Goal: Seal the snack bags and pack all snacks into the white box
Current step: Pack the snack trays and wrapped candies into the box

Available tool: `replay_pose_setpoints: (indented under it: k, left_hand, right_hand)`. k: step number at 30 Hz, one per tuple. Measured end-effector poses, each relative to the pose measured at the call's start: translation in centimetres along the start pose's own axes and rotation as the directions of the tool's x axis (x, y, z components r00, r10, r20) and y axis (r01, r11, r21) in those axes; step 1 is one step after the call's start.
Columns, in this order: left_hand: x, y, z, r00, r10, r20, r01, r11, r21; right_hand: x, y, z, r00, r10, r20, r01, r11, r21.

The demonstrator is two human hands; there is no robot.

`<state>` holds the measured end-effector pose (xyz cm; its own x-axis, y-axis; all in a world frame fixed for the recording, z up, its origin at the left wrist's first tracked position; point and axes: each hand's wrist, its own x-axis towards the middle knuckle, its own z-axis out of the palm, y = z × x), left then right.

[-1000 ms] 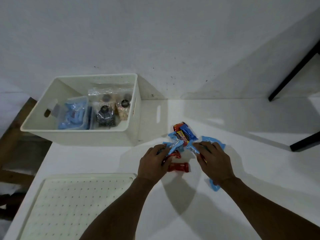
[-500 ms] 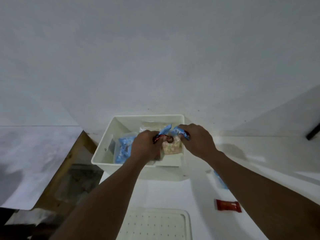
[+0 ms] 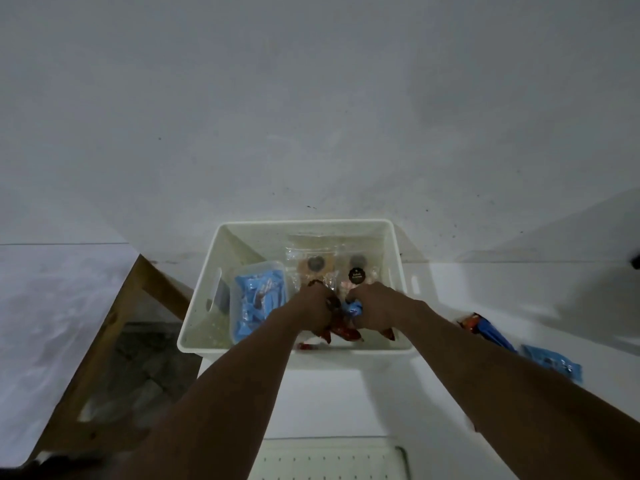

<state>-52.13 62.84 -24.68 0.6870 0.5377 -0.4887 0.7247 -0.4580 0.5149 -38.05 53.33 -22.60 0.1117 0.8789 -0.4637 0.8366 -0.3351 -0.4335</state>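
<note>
Dimly, left hand, right hand together in white box, apparently clutching snack wrappers, fingertips hidden.

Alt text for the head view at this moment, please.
The left hand and right hand hold wrapped snacks low inside the white box, beside a clear tub of blue packets and clear snack bags. More loose snacks lie on the white table to the box's right.
</note>
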Motion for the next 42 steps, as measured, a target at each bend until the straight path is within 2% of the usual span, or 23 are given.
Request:
replay_pose_setpoints:
  k: [7, 11, 14, 19, 22, 24, 27, 31, 35, 38, 42]
  left_hand:
    - [-1.5, 0.2, -0.7, 0.998, 0.023, -0.061, -0.023, 1.0, 0.0]
    - [-3.5, 2.6, -0.8, 0.994, 0.007, -0.107, -0.01, 1.0, -0.023]
    - [-4.9, 5.5, -0.1, 0.982, 0.007, -0.191, -0.016, 0.999, -0.045]
    - [-6.8, 12.0, 3.0, 0.924, 0.117, -0.365, -0.125, 0.992, 0.004]
    - [-7.6, 16.2, 6.3, 0.85, 0.198, -0.489, -0.185, 0.98, 0.076]
    - [-7.7, 18.4, 9.3, 0.819, 0.203, -0.537, -0.192, 0.978, 0.077]
    - [-6.5, 20.8, 14.7, 0.807, 0.272, -0.525, -0.237, 0.962, 0.135]
    - [-3.7, 21.0, 22.3, 0.844, 0.317, -0.432, -0.225, 0.941, 0.252]
    - [-1.1, 18.3, 28.6, 0.899, 0.257, -0.354, -0.124, 0.926, 0.358]
    - [0.7, 17.5, 30.9, 0.9, 0.234, -0.367, -0.082, 0.919, 0.386]
    - [3.8, 18.0, 30.9, 0.867, 0.282, -0.412, -0.088, 0.899, 0.429]
  right_hand:
    - [-1.5, 0.0, -1.0, 0.999, 0.018, -0.04, -0.018, 1.0, -0.015]
    - [-5.0, 0.2, -2.0, 0.985, -0.025, -0.17, 0.026, 1.0, 0.004]
    - [-8.3, 1.1, -2.9, 0.949, -0.064, -0.309, 0.086, 0.995, 0.058]
    - [-13.6, 6.8, -3.0, 0.896, 0.005, -0.445, 0.086, 0.979, 0.185]
    - [-16.8, 11.7, -2.2, 0.9, 0.073, -0.43, -0.004, 0.987, 0.16]
    - [-18.8, 15.2, -1.1, 0.905, 0.108, -0.411, -0.054, 0.988, 0.141]
    - [-21.8, 20.8, 1.7, 0.901, 0.147, -0.409, -0.118, 0.988, 0.096]
    - [-24.2, 28.0, 7.5, 0.879, 0.128, -0.459, -0.18, 0.981, -0.071]
    - [-24.4, 32.5, 13.0, 0.92, 0.062, -0.388, -0.158, 0.962, -0.222]
    - [-22.9, 35.2, 14.5, 0.924, 0.014, -0.383, -0.138, 0.945, -0.298]
    - [-19.5, 37.2, 12.7, 0.907, -0.084, -0.413, -0.076, 0.931, -0.357]
